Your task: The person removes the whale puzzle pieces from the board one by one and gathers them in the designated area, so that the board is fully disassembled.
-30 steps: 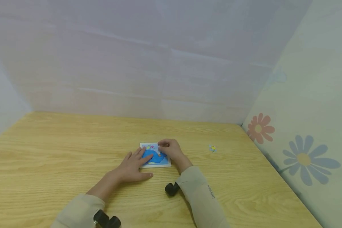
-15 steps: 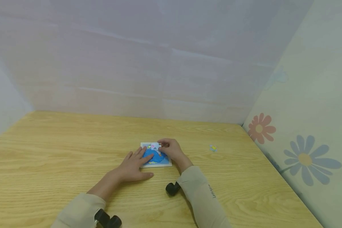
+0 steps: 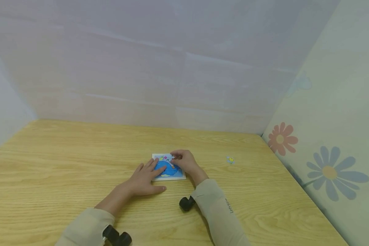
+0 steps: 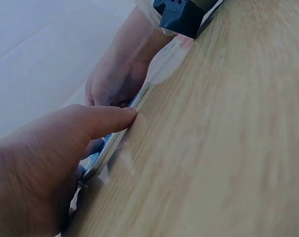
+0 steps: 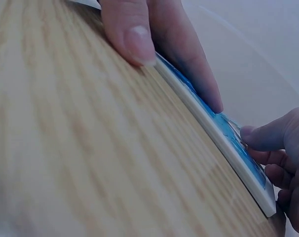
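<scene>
A small white-framed jigsaw puzzle with a big blue shape lies flat on the table in the head view. My left hand rests on its left part, fingers spread over the picture and the thumb beside the near edge. At the upper right of the picture, my right hand pinches a pale puzzle piece between thumb and curled fingers. In the right wrist view, the right thumb and fingers are low over the board's surface; the piece's outline is hard to make out there.
On the table, right of the puzzle, lies a loose puzzle piece with a yellow flower on it. A pale wall covering stands behind the table. Another with printed flowers runs along the right side.
Half a second ago the pale piece showed lighter and more clearly at the upper right; now it looks flatter in the picture. The right hand has barely shifted, and the left hand stays in place.
</scene>
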`<action>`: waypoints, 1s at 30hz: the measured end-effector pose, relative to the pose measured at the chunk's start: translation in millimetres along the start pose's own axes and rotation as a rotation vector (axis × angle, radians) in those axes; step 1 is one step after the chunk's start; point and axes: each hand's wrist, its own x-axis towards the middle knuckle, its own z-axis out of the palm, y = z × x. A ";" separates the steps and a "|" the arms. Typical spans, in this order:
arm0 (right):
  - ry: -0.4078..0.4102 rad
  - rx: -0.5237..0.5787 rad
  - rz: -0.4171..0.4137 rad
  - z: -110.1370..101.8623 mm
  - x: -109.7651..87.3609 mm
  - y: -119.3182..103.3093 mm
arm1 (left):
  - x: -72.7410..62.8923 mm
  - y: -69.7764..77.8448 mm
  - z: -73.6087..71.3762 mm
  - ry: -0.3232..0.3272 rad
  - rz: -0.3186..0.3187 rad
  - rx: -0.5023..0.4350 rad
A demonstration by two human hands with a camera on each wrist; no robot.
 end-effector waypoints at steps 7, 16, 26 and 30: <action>-0.004 -0.030 -0.009 -1.5 1.9 1.8 | 0.2 -0.2 0.6 0.000 0.001 -0.003; -0.005 -0.008 0.013 -4.5 3.5 3.6 | 1.6 -2.2 1.9 -0.006 0.002 0.005; 0.008 0.074 0.031 -22.5 0.5 7.3 | 2.2 -1.5 2.9 -0.005 -0.007 0.011; 0.005 0.050 -0.047 -34.1 -3.5 10.2 | 2.8 -2.7 4.5 -0.007 -0.005 0.010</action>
